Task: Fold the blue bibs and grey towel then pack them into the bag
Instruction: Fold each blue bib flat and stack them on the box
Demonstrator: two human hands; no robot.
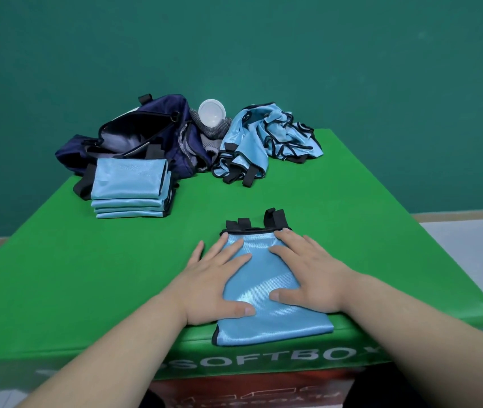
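**Inspector:** Step in hand?

**Operator:** Folding. My left hand (213,287) and right hand (308,275), both spread flat, press a folded shiny light-blue fabric bib (264,290) at six o'clock on the bench (87,260). I judge the next move is to lift it onto the stack of folded blue bibs (130,187) at ten. The crumpled heap of blue bibs (266,139) at one, the grey knitted towel (219,131) and the open navy fabric bag (158,113) at twelve are not yet dealt with.

**Inspector:** Surroundings?

**Operator:** Green bench cover, teal wall (234,39) and pale floor (469,240).

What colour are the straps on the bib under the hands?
Black straps on the light blue bib, clearest in the head view.
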